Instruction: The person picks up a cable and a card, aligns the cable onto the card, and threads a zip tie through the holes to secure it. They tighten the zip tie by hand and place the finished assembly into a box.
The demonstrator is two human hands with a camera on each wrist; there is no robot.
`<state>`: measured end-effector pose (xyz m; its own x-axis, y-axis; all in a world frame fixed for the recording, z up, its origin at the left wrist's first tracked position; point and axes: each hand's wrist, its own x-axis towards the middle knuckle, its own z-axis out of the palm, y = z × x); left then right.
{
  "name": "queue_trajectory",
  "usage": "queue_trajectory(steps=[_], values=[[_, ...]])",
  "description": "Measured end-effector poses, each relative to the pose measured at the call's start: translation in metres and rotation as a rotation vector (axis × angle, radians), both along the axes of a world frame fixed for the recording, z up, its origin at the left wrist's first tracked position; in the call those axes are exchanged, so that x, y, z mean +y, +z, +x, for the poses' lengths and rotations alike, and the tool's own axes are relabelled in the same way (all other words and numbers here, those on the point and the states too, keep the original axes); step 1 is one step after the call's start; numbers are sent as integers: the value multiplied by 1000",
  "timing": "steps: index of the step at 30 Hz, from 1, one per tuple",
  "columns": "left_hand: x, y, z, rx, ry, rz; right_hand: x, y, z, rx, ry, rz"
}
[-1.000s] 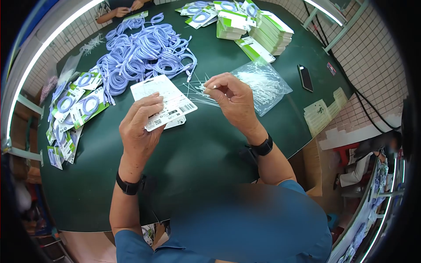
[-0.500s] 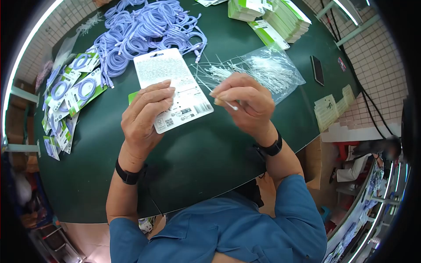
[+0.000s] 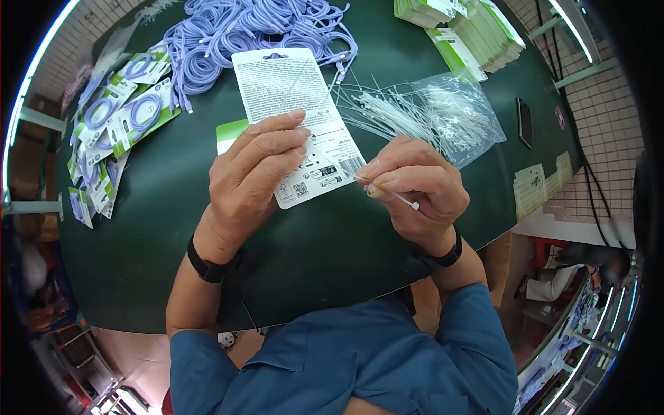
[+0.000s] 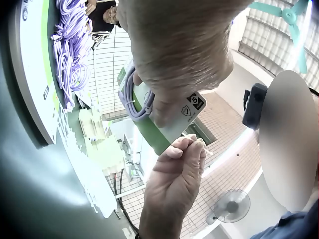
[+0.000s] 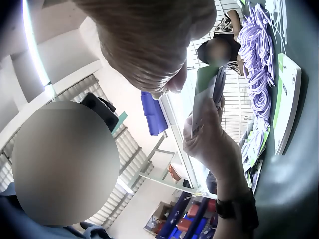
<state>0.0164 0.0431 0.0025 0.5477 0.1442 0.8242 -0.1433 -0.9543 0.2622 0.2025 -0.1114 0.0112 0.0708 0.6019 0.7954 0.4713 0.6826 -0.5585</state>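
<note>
The left hand (image 3: 252, 180) grips a white card (image 3: 283, 93), its printed back facing up, fingers over the back. In the left wrist view, the card's green and white front (image 4: 154, 134) carries a coiled lilac cable (image 4: 134, 102), with the left hand's thumb beside it. The right hand (image 3: 422, 194) pinches a thin white cable tie (image 3: 407, 201) at the card's lower right edge, its small head sticking out below the fingers. Another card with a green edge (image 3: 228, 131) lies on the table under the held one.
Heaped lilac cables (image 3: 200, 52) lie at the back. Carded cables (image 3: 145, 114) pile up at the left. A clear bag of white ties (image 3: 460, 114) sits right of the hands, beyond it a phone (image 3: 525, 123). Card stacks (image 3: 484, 34) stand at the back right.
The right hand has come away from the loose ties to the card's edge with one tie in its fingers. The left hand still holds the card, now turned more upright. The head view has shifted.
</note>
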Motion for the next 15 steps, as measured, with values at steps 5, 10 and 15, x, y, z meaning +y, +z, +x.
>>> queue_trajectory(steps=[5, 10, 15], values=[[2, -3, -1, 13, -1, -4, -1, -2, 0, 16, 12, -2], [-2, -2, -2, 45, 2, -36, -2, -1, -1, 38, 14, 11], [-2, 1, 0, 23, 13, -13, -2, 3, -2, 41, 3, 6]])
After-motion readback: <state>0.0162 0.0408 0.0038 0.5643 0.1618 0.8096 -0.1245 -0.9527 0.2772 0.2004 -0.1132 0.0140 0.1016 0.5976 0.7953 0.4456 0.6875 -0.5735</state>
